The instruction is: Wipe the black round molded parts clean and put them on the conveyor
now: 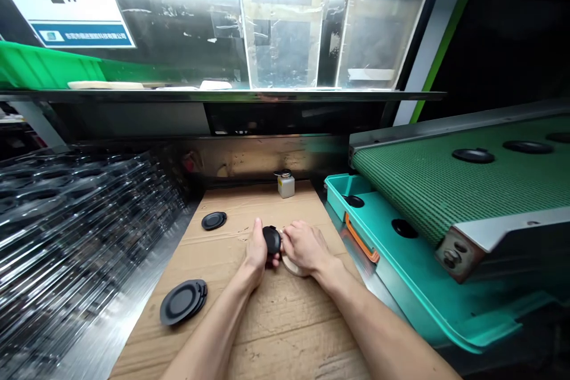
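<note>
My left hand point(257, 249) is closed round the edge of a small black round lid point(271, 240), held tilted above the cardboard sheet. Close against its right edge is my right hand point(305, 246), with fingers curled. A pale cream pad or cloth point(294, 267) shows beneath the right hand; part of it is covered by the fingers. To the left on the cardboard lies a stack of black lids point(183, 301), and farther back a smaller group of black lids point(214, 220). A small whitish bottle with a dark top point(285, 184) stands at the cardboard's far end.
At right, a green conveyor belt point(445, 184) carries several black lids above a teal bin point(414, 285) that has lids in it. Stacked clear plastic trays point(80, 237) fill the left side. A metal shelf point(267, 95) crosses the back, with a green bin point(48, 65) on it.
</note>
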`<move>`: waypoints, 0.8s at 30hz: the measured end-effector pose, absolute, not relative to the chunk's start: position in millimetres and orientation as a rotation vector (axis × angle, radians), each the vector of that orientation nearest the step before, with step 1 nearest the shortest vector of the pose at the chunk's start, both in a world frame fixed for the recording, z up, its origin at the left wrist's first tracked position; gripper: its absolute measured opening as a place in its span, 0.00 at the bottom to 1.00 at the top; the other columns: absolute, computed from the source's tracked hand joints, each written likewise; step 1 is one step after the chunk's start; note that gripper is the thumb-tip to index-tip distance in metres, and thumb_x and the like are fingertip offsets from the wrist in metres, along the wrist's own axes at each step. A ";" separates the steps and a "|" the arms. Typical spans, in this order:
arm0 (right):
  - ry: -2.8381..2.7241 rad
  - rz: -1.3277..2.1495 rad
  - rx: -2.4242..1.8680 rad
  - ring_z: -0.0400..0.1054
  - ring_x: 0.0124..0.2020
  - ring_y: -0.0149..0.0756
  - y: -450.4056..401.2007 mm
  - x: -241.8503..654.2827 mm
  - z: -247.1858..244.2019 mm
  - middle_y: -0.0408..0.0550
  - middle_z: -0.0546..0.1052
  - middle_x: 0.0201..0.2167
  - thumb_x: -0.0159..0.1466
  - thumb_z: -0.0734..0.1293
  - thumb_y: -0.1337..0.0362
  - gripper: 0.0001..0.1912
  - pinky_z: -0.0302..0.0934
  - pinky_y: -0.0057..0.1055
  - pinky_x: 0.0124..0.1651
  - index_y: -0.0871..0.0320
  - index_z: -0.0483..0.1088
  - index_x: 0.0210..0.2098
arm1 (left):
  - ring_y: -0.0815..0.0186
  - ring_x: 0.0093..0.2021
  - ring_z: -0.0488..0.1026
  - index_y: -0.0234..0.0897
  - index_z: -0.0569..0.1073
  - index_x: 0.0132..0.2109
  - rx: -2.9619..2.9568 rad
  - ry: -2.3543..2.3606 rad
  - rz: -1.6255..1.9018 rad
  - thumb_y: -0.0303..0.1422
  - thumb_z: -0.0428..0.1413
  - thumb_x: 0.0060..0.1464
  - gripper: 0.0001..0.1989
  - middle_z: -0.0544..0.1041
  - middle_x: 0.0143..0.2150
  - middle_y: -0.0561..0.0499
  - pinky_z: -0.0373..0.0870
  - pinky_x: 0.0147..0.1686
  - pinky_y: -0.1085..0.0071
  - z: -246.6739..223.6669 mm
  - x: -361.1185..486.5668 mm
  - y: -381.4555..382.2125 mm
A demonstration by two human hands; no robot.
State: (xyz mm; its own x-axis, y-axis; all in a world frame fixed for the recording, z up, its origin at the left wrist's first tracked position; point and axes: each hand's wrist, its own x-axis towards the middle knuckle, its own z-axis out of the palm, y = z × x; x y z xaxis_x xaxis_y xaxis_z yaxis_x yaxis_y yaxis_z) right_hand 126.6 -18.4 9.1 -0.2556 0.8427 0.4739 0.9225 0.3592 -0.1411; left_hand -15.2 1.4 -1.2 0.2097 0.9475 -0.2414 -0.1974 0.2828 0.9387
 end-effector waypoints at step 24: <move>-1.798 0.283 -1.386 0.66 0.47 0.38 -25.5 115.0 11.4 0.51 0.72 0.46 0.64 0.63 0.54 0.21 0.60 0.33 0.50 0.54 0.67 0.53 | 0.58 0.44 0.75 0.31 0.70 0.45 0.402 0.464 1.090 0.32 0.45 0.60 0.13 0.75 0.45 0.40 0.73 0.45 0.60 1.7 -24.5 12.4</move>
State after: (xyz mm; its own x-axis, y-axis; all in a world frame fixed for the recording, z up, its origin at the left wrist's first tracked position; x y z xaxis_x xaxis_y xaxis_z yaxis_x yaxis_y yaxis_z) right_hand 115.0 -25.5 11.4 -0.0484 0.8822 0.4684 0.6959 0.3662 -0.6177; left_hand -24.5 12.4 1.7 0.3852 0.9088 -0.1603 -0.7451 0.4087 0.5270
